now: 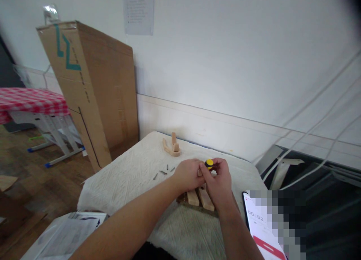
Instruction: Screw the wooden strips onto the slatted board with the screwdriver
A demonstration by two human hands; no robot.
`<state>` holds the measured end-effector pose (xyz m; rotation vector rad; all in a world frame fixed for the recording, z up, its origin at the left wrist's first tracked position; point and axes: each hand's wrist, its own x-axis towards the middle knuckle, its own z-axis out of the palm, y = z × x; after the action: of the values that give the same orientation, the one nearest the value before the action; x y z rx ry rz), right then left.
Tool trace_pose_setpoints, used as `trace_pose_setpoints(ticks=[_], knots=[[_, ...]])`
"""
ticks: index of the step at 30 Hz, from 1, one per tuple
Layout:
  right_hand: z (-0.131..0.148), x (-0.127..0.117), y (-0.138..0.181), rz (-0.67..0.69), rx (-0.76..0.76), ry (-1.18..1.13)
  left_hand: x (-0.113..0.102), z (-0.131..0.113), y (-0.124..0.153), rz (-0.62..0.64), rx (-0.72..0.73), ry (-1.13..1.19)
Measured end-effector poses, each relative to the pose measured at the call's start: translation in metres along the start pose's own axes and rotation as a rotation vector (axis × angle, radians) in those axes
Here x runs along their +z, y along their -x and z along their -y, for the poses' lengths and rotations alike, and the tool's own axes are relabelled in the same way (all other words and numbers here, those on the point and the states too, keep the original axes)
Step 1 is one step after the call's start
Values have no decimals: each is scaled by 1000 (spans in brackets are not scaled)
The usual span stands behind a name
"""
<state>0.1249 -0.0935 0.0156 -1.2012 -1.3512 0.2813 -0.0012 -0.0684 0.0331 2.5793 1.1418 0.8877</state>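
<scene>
My right hand [220, 177] is closed around a short screwdriver [209, 163], whose yellow-and-black handle end shows between the fingers. Its shaft and tip are hidden. Close against it, my left hand [189, 174] is closed over a small light wooden part, with its end showing by the fingertips. Beneath both hands are wooden slats [205, 200] lying side by side on a darker base [194, 207]. Several loose screws [163, 172] lie on the cloth left of my hands. Farther back, a few curved and straight wooden pieces [172, 150] stand together.
A white cloth [121, 177] covers the table, which touches the wall. A phone [256, 218] showing a timer lies at the right edge. Beside the table stand a tall cardboard box [107, 87] and, at lower left, a plastic-wrapped packet [67, 230]. White cables [318, 124] hang at right.
</scene>
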Motion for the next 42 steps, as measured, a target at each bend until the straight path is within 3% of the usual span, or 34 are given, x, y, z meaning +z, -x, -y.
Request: trace_pose_setpoints(ticks=[6,12,16,20,23,30,38,42], knots=[[1,-2,0,72,-72,-11,1,2,0,-40,12,-1],[-2,1,-1,-24,-2,-42,3,2,1,-27,23,-39],[-2,0,-1,23,-28,-57,2,1,0,-25,19,-45],[0,-4,-2,91,-69,41,1,0,0,0,-4,-53],[2,-4,-3,22,-39,115,1,-1,0,20,-23,-75],[-2,-6,-2,109,-147,-25,2,2,-1,-9,-30,-50],[-4,-2,-2,7,-49,-14,1,1,-1,-11,-19,-39],[-2,-4,-1,69,-100,-35,2,0,-2,1,-37,-36]])
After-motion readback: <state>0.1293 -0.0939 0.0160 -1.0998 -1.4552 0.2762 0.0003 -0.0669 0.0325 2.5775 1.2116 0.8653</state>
